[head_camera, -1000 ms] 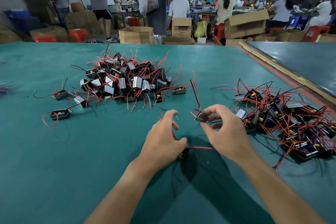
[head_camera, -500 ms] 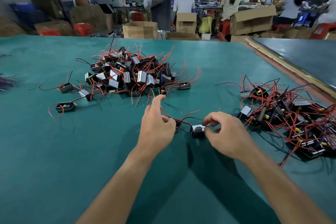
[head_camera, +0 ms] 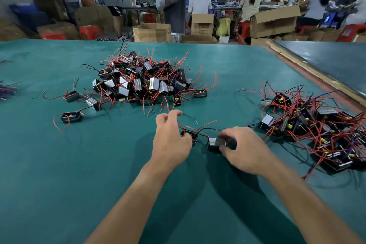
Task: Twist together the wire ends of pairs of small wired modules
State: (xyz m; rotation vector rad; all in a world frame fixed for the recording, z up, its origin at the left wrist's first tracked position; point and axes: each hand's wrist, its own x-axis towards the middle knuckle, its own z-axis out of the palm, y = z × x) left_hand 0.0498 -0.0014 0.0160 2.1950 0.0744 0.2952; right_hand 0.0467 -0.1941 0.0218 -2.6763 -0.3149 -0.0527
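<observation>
Two small wired modules lie on the green table [head_camera: 59,164] in front of me. My right hand [head_camera: 245,150] grips a silver-sided module [head_camera: 213,142] between thumb and fingers, low on the table. To its left sits a black module [head_camera: 191,136] with red and black wires. My left hand [head_camera: 170,140] arches over those wires with its fingers curled, and its thumb lies against the black module. A thin black wire [head_camera: 191,118] sticks out past the left fingertips. The two modules are a short gap apart.
A big pile of loose modules [head_camera: 146,83] with red wires lies beyond my hands. A second tangled heap [head_camera: 316,125] sits at the right near the table's edge strip [head_camera: 309,69]. Single modules [head_camera: 71,118] lie at the left. People and cardboard boxes are far behind.
Both hands came down and forward. The right hand brought its module from the air onto the table; the left hand's fingers curled over the black module's wires.
</observation>
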